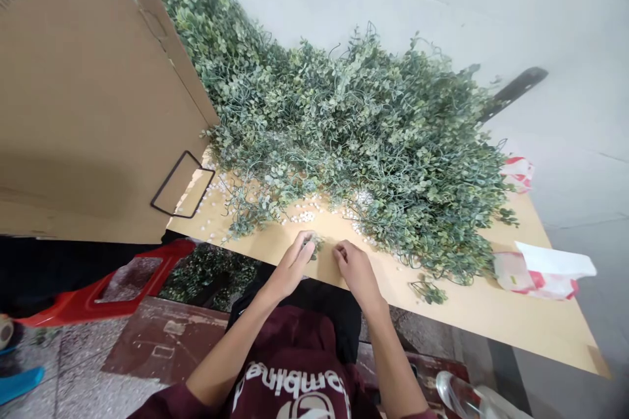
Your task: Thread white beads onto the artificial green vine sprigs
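Observation:
My left hand is at the table's front edge, its fingers closed around a small green leafy sprig. Just to the right, my right hand is low over the tabletop with its fingers curled together; whatever they may hold is too small to make out. A gap separates the two hands. Behind them a large heap of artificial green foliage spreads across the table. Small white pellets lie scattered between the heap and my hands. One loose sprig rests near the front edge on the right.
A large cardboard box stands at the left with a black wire frame against it. Red-and-white packaging lies on the right. A dark handle sticks out behind the foliage. Below left is a red plastic stool.

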Motion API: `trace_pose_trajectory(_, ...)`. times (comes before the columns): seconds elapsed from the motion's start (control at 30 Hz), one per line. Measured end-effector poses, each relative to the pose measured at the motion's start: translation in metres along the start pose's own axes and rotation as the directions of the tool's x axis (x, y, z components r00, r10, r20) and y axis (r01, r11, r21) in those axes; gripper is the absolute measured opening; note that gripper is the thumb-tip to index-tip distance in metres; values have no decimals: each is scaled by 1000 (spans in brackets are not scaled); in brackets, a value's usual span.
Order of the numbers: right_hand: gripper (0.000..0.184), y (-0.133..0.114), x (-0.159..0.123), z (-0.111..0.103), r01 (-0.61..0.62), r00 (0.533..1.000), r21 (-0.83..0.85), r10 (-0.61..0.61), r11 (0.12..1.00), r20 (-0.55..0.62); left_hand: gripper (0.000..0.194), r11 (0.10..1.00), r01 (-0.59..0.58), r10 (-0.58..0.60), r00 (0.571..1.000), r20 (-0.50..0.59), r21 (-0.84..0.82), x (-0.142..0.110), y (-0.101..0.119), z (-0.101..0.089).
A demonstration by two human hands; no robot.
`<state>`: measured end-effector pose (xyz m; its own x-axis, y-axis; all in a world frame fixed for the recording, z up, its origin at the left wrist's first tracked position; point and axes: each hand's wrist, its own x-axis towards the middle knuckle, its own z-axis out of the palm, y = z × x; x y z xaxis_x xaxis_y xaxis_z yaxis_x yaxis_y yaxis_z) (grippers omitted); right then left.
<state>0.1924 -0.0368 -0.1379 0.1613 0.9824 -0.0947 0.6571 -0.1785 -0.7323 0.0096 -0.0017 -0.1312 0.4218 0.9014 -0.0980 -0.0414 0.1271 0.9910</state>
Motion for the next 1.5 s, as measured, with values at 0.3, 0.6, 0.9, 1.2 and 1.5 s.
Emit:
trace_pose_trajectory(0.3, 17, 8, 7, -3, -77, 995, 843, -17, 533, 102, 31, 941, -182, 134, 974, 181, 285, 26, -16, 2)
trace_pose_trajectory(0.6, 14, 6, -2, 18, -186, 982, 934, 36, 304, 184, 31, 900, -273, 174, 940, 294, 340, 29, -23, 0)
trace_pose_trajectory(0.9, 18, 1, -1, 30, -244, 969, 944, 96, 221, 228, 33, 897, -290, 197, 938, 286, 333, 29, -21, -2)
trace_pose_trajectory(1.2, 23, -8, -5, 39, -258, 952, 957, 207, 135, 227, 36, 906, -262, 171, 945, 277, 333, 30, -21, -3)
trace_pose_trajectory(1.5, 25, -8, -5, 48, -224, 951, 974, 228, 41, 209, 36, 919, -254, 174, 947, 270, 301, 30, -17, -4)
